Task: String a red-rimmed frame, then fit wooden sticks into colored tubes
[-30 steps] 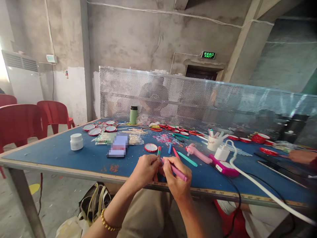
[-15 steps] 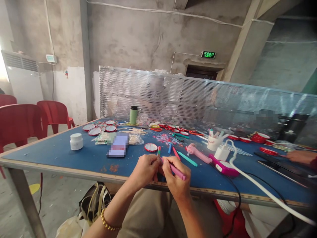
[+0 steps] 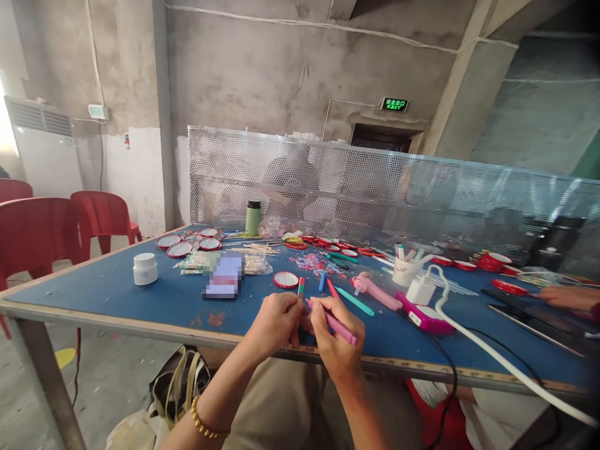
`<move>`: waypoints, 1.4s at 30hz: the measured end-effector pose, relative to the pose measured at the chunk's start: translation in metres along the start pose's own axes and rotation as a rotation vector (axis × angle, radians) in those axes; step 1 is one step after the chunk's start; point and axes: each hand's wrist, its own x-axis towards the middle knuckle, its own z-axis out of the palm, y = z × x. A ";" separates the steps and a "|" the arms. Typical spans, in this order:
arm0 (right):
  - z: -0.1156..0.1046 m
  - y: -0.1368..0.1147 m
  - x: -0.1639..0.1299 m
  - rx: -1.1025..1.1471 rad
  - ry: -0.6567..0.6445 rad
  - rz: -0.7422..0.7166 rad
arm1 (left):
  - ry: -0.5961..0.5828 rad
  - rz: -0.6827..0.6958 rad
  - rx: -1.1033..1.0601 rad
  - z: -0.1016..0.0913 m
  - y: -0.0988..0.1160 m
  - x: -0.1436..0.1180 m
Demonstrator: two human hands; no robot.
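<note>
My left hand (image 3: 275, 320) is closed on a flat stick (image 3: 300, 289) with red, white and green bands, which stands up above the fingers near the table's front edge. In my right hand (image 3: 341, 350) a pink marker (image 3: 343, 329) is held like a pen. Its tip end is close to the stick; I cannot tell whether they touch. Just beyond my hands lie a round red-rimmed disc (image 3: 285, 280), a blue marker (image 3: 322, 281), a red marker (image 3: 332, 288) and a teal marker (image 3: 355, 301).
A phone (image 3: 223, 276) and white jar (image 3: 145, 269) lie left on the blue table (image 3: 117, 306). To the right are a pink handheld item (image 3: 379, 292), magenta box (image 3: 425, 317), white charger (image 3: 420, 289) with cable, and cup of markers (image 3: 407, 270). Another person's hand (image 3: 569, 296) rests far right.
The pink marker and my right hand have shifted slightly right, away from the stick. My left hand keeps its hold on the stick almost unmoved.
</note>
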 end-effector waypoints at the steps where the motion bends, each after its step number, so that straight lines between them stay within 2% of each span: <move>1: 0.000 0.000 0.000 0.009 0.012 0.016 | -0.007 -0.001 -0.013 0.000 0.001 0.000; 7: 0.000 0.003 -0.002 0.112 -0.008 0.090 | -0.054 -0.008 -0.097 -0.002 0.003 0.000; 11: -0.001 0.001 -0.003 0.221 0.085 0.196 | -0.096 -0.025 -0.201 -0.004 0.002 0.001; 14: -0.003 0.000 -0.002 0.304 0.132 0.281 | -0.082 -0.051 -0.305 -0.004 0.002 0.000; 19: -0.002 -0.001 0.000 0.339 0.137 0.316 | -0.019 -0.062 -0.387 -0.002 0.002 -0.027; 23: -0.001 0.000 0.000 0.331 0.076 0.314 | -0.059 -0.151 -0.461 0.004 0.001 -0.055; 26: -0.002 0.000 0.001 0.349 0.063 0.350 | -0.054 -0.186 -0.456 0.010 0.001 -0.060; 31: -0.006 0.005 0.007 0.463 0.057 0.450 | -0.047 -0.128 -0.384 0.016 0.007 -0.047; 35: -0.014 0.014 0.007 0.526 0.064 0.475 | 0.091 0.008 -0.304 0.013 0.010 -0.030; 38: -0.022 0.021 0.005 0.586 0.099 0.505 | 0.143 0.107 -0.226 0.011 0.007 -0.016; 42: -0.029 0.028 0.008 0.662 0.087 0.514 | 0.107 0.072 -0.263 0.017 0.007 -0.002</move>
